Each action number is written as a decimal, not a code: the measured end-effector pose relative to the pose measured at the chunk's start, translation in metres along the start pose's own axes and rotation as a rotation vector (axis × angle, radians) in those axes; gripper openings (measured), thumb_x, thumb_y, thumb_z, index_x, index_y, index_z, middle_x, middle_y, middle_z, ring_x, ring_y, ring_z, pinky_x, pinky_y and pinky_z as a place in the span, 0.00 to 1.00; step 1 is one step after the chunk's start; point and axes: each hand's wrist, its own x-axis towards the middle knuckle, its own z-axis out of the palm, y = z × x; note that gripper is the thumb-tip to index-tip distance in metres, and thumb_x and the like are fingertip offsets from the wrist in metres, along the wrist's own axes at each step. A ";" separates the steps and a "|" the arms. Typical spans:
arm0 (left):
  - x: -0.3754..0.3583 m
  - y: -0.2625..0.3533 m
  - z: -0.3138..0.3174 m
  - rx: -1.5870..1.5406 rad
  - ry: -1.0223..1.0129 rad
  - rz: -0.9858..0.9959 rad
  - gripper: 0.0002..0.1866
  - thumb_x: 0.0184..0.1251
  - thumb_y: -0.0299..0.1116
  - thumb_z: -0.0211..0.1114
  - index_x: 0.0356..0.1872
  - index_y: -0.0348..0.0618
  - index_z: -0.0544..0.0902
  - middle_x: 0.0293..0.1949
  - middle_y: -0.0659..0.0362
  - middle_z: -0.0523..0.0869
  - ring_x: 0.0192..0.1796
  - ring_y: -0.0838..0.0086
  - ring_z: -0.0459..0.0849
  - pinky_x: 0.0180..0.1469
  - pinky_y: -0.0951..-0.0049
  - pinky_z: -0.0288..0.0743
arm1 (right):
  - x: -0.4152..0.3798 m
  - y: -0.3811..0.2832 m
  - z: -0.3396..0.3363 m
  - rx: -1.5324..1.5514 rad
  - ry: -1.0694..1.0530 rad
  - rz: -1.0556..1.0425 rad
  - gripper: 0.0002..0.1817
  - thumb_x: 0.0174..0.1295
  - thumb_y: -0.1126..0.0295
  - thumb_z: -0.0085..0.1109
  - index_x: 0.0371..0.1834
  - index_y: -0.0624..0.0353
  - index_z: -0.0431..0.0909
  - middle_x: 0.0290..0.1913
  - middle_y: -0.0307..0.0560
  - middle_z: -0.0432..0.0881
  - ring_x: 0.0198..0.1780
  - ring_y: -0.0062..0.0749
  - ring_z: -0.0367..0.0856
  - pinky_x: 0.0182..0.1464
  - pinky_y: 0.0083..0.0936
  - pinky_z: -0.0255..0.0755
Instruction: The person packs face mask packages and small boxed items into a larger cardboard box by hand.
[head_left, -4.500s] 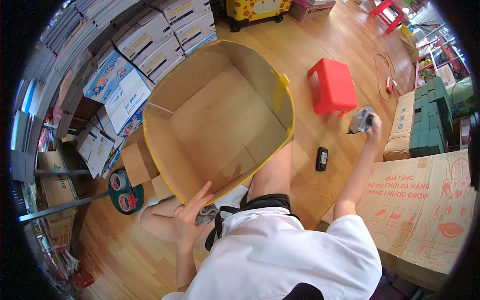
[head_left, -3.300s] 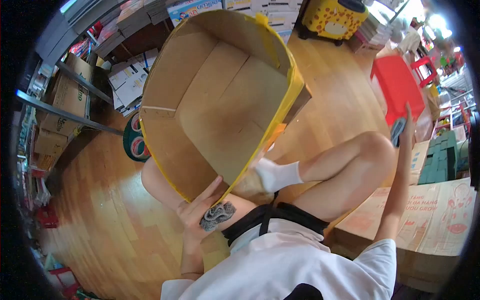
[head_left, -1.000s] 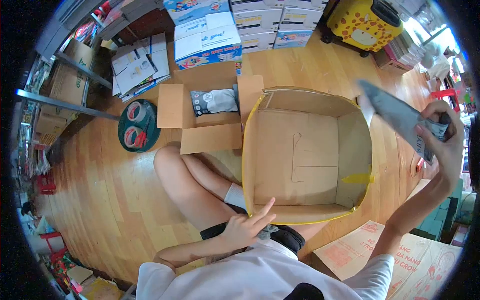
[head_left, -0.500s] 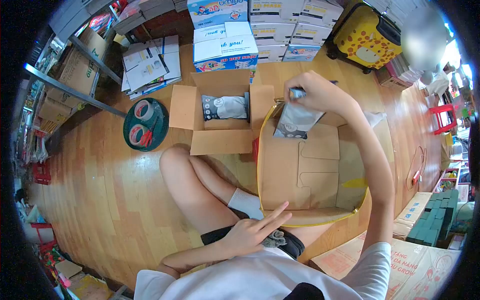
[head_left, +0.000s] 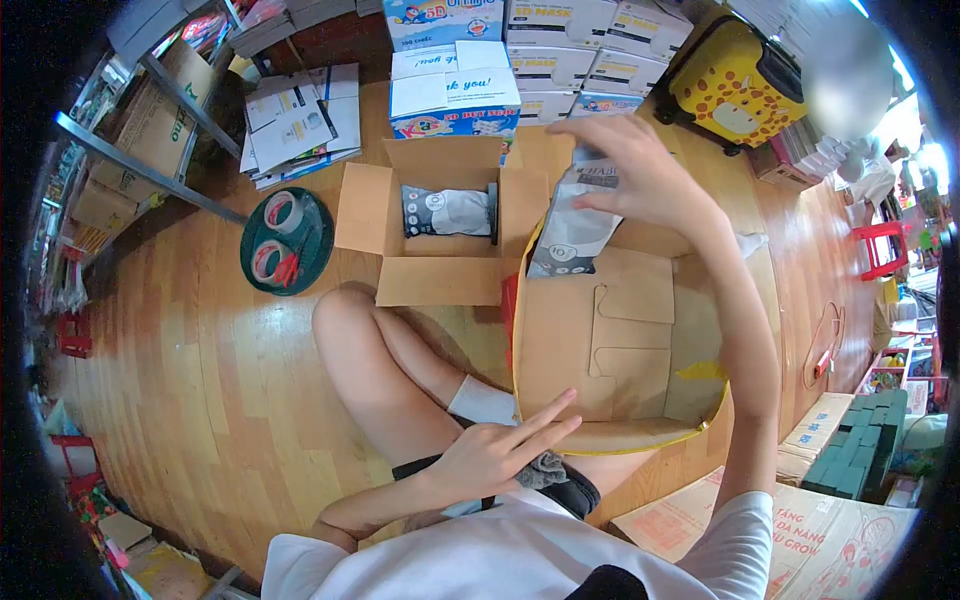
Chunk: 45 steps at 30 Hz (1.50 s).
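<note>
- One grey packet (head_left: 460, 212) is already in the small carton (head_left: 440, 283) at 11 o'clock, whose flaps stand open and unsealed; a second packet (head_left: 572, 232), toward 1 o'clock, is outside that carton.
- The right hand (head_left: 650, 180), at 1 o'clock, is spread wide at the second packet's upper end; whether it grips is unclear. The packet tilts over the far-left corner of the large carton (head_left: 560, 350).
- The left hand (head_left: 490, 455), at 6 o'clock, has two fingers parted by the large carton's near rim, beside a rough, crumpled grey bundle (head_left: 545, 472); I cannot tell if it holds this.
- The packets look smooth and soft; the large carton, at 3 o'clock, is matt brown cardboard with bowed walls and yellow-edged rims.
- At 10 o'clock, a round green tray (head_left: 322, 250) bears ring-shaped tape rolls (head_left: 283, 212) on glossy wooden flooring (head_left: 220, 400).
</note>
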 end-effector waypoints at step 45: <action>0.111 -0.360 -0.052 0.774 0.006 -0.470 0.37 0.39 0.55 0.80 0.50 0.47 0.78 0.52 0.52 0.79 0.62 0.59 0.72 0.58 0.47 0.65 | -0.270 -0.175 0.016 0.925 1.325 1.208 0.34 0.51 0.73 0.61 0.66 0.64 0.66 0.61 0.52 0.72 0.63 0.44 0.71 0.65 0.42 0.68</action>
